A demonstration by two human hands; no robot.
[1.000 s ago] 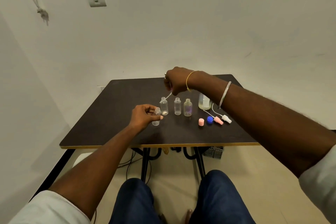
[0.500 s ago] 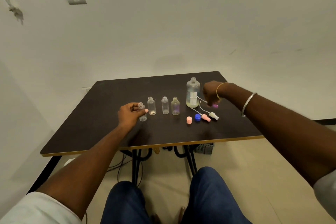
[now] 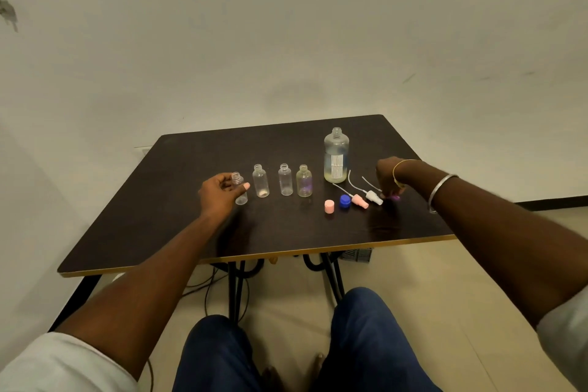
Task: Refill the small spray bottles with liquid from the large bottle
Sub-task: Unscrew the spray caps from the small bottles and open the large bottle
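1. From the head view, we saw a dark table [image 3: 191,232] carrying four small, uncapped spray bottles in a row, with the large bottle [image 3: 336,156] upright to their right, also uncapped and with pale liquid low inside.
2. The left hand [image 3: 219,194] had its grip closed round the leftmost small bottle [image 3: 241,198], thumb across the front, with the bottle standing upright on the table.
3. The second bottle [image 3: 261,181], third bottle [image 3: 285,180] and fourth bottle [image 3: 304,181] stood free, each apart from its neighbour.
4. In front of the large bottle lay a pink cap [image 3: 329,206] and a blue cap [image 3: 345,201], then a pink spray head [image 3: 359,200] and a white spray head [image 3: 374,197], with thin tubes trailing toward the large bottle.
5. The right hand [image 3: 389,178] was fingers-down just right of the white spray head. Its grip seemed pinched on a purple spray head [image 3: 396,197] at the table surface, though blur left us unsure.
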